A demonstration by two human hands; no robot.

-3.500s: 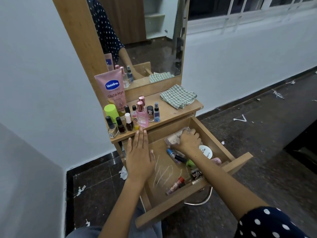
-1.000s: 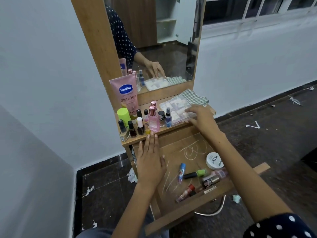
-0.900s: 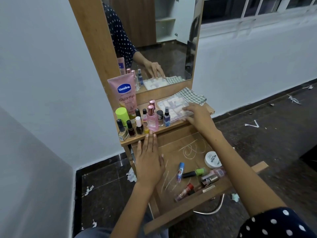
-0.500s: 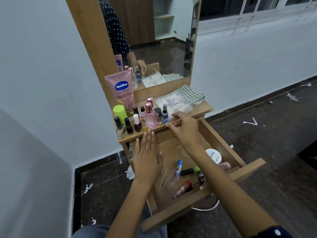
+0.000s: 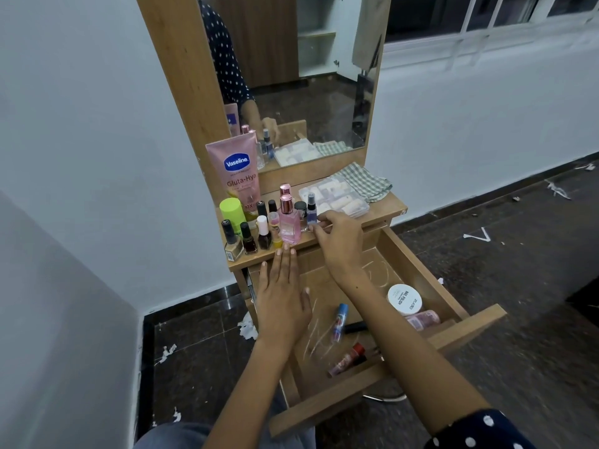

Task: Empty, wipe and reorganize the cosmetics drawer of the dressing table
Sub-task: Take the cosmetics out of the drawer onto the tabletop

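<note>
We have a single view, worn on the head, looking forward and steeply down from above the open drawer (image 5: 382, 319). It faces the dressing table's tabletop (image 5: 379, 218) and mirror (image 5: 308, 92) against the white wall. Both forearms reach in from the lower edge, so the drawer sits close. The wide lens bends the floor and wall at the edges.

The dressing table top (image 5: 382, 212) carries bottles (image 5: 289, 222), a clear box (image 5: 334, 200) and a checked cloth (image 5: 364, 181).
</note>
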